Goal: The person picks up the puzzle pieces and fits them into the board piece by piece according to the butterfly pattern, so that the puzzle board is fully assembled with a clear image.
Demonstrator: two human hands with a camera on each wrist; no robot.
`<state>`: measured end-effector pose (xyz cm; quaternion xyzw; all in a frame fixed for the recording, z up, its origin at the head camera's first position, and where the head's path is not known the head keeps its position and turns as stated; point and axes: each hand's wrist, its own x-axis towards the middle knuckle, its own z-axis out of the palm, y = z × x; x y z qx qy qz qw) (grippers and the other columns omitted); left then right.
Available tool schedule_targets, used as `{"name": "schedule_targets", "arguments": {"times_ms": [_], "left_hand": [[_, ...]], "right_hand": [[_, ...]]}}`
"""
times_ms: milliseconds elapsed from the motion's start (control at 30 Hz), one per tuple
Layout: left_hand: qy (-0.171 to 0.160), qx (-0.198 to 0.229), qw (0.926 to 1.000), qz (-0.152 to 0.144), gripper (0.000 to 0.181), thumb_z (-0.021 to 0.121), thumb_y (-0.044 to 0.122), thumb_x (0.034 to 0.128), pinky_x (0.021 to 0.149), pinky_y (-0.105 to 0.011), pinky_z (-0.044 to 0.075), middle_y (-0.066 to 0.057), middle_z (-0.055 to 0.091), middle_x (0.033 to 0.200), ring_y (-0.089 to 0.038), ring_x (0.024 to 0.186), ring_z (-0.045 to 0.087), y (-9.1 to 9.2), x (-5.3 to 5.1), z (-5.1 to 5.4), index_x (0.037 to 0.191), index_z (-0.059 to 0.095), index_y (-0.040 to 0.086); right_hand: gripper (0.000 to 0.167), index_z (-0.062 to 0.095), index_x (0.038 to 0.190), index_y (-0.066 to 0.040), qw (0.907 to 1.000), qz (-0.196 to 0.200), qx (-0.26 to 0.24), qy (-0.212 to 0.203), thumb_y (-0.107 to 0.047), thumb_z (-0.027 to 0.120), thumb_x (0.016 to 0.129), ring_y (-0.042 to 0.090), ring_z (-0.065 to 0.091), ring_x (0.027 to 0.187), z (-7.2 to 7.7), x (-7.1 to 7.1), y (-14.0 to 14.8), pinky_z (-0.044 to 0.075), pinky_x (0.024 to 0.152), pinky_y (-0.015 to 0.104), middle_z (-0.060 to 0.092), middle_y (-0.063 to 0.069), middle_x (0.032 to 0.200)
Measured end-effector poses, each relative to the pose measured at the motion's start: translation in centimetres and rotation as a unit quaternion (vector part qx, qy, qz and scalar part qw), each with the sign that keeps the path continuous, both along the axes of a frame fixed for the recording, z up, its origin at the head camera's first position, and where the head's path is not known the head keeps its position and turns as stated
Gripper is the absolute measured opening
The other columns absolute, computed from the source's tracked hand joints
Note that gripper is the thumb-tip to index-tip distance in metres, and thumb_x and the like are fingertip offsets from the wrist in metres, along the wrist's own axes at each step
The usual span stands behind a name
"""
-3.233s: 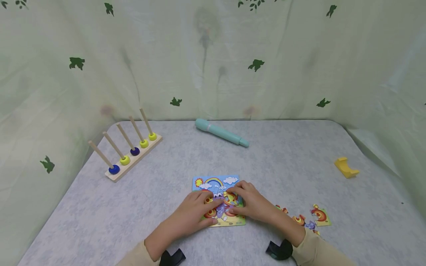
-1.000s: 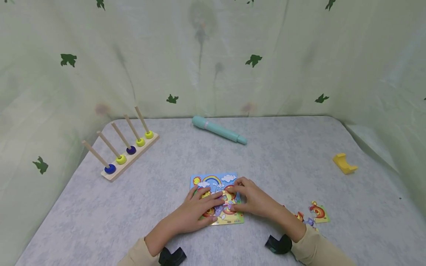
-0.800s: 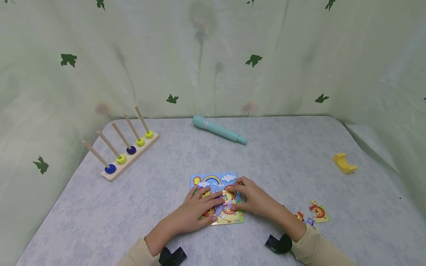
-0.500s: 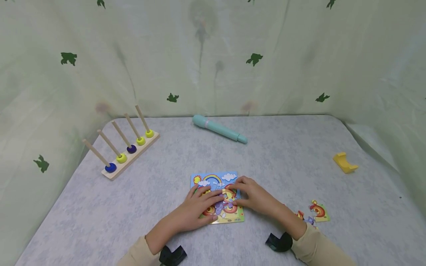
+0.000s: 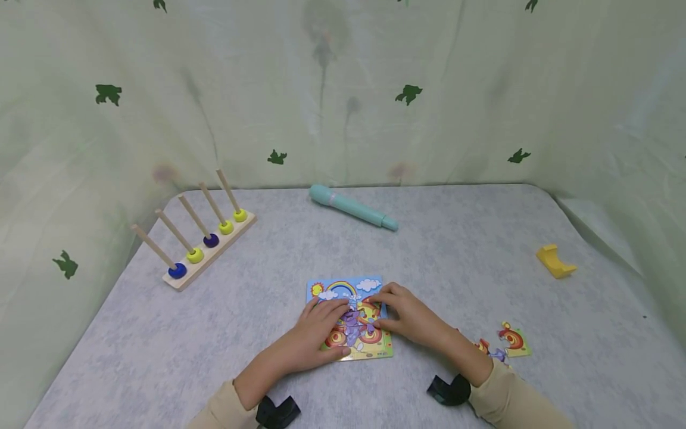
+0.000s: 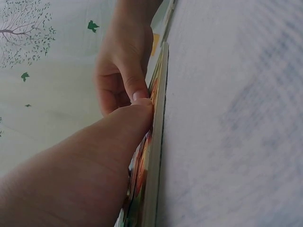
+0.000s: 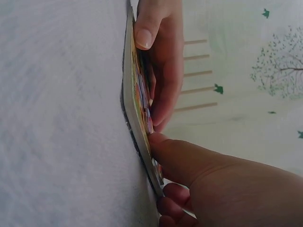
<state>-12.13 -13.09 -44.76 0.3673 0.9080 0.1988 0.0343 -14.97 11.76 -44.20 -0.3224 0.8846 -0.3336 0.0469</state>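
Note:
A square picture puzzle board (image 5: 343, 285) with a sun, rainbow and purple-bodied butterfly lies flat in the head view's lower middle. My left hand (image 5: 311, 333) rests over its left part, fingers loosely bent and thumb at the near edge. On the board's right side, thumb and index finger of my right hand (image 5: 409, 319) pinch at a yellow-and-red puzzle piece (image 5: 367, 311). The right wrist view shows that thumb (image 7: 168, 147) on the board's face, other fingers curled by its edge. Part of the picture is hidden under the left hand.
Several loose puzzle pieces (image 5: 513, 342) lie right, partly behind the right forearm. A peg stand (image 5: 222, 244) with blue and yellow rings stands at left. A teal microphone-shaped toy (image 5: 354, 208) lies at the back, a yellow curved block (image 5: 556, 262) at right.
The fingers of my left hand have drawn back leftward, uncovering the butterfly's middle. My right hand stays at the board's right side, its thumb slightly higher in view than before.

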Motion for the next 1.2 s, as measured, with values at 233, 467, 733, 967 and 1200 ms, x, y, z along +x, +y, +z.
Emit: {"name": "schedule_targets", "arguments": {"times_ms": [233, 467, 733, 967, 1200], "left_hand": [[-0.010, 0.012, 0.9999, 0.005, 0.075, 0.052, 0.054, 0.0837, 0.105, -0.044, 0.003, -0.005, 0.026, 0.143, -0.017, 0.131, 0.018, 0.0, 0.0, -0.1, 0.138, 0.032, 0.005], [-0.014, 0.033, 0.9993, 0.013, 0.073, 0.056, 0.052, 0.0818, 0.106, -0.041, 0.006, -0.005, 0.028, 0.140, -0.019, 0.128, 0.020, 0.0, 0.0, -0.1, 0.135, 0.036, 0.006], [-0.011, 0.037, 0.9992, 0.012, 0.072, 0.057, 0.051, 0.0815, 0.106, -0.040, 0.008, -0.005, 0.029, 0.139, -0.019, 0.128, 0.021, -0.1, 0.0, 0.0, 0.134, 0.038, 0.006], [-0.009, 0.037, 0.9992, 0.011, 0.072, 0.056, 0.051, 0.0818, 0.106, -0.040, 0.007, -0.005, 0.029, 0.139, -0.018, 0.128, 0.020, -0.1, -0.1, -0.1, 0.135, 0.038, 0.006], [-0.007, 0.038, 0.9992, 0.011, 0.073, 0.056, 0.053, 0.0818, 0.106, -0.039, 0.007, -0.005, 0.029, 0.139, -0.017, 0.128, 0.020, -0.1, -0.1, -0.2, 0.135, 0.038, 0.007]], "right_hand": [[0.037, 0.060, 0.111, -0.010, 1.0000, -0.005, 0.002, 0.005, -0.021, 0.072, 0.077, 0.013, 0.045, 0.097, 0.1, 0.0, -0.2, 0.043, 0.082, 0.031, 0.046, -0.003, 0.105], [0.037, 0.059, 0.109, -0.009, 0.9998, -0.010, 0.006, 0.017, -0.024, 0.072, 0.077, 0.013, 0.046, 0.096, 0.0, 0.1, -0.2, 0.044, 0.081, 0.031, 0.046, 0.000, 0.106], [0.043, 0.055, 0.109, -0.009, 0.9990, -0.042, -0.014, 0.010, -0.026, 0.074, 0.075, 0.010, 0.044, 0.080, 0.0, 0.1, -0.3, 0.042, 0.067, 0.024, 0.048, -0.003, 0.095], [0.062, 0.046, 0.132, -0.018, 0.9984, -0.037, 0.040, -0.013, -0.033, 0.070, 0.077, 0.008, 0.043, 0.074, 0.5, 0.1, 0.0, 0.040, 0.063, 0.025, 0.048, -0.006, 0.094], [0.056, 0.051, 0.126, -0.014, 0.9942, 0.008, 0.018, -0.106, -0.036, 0.069, 0.078, 0.011, 0.046, 0.084, 1.3, -0.2, 0.9, 0.042, 0.071, 0.030, 0.051, -0.005, 0.100]]}}
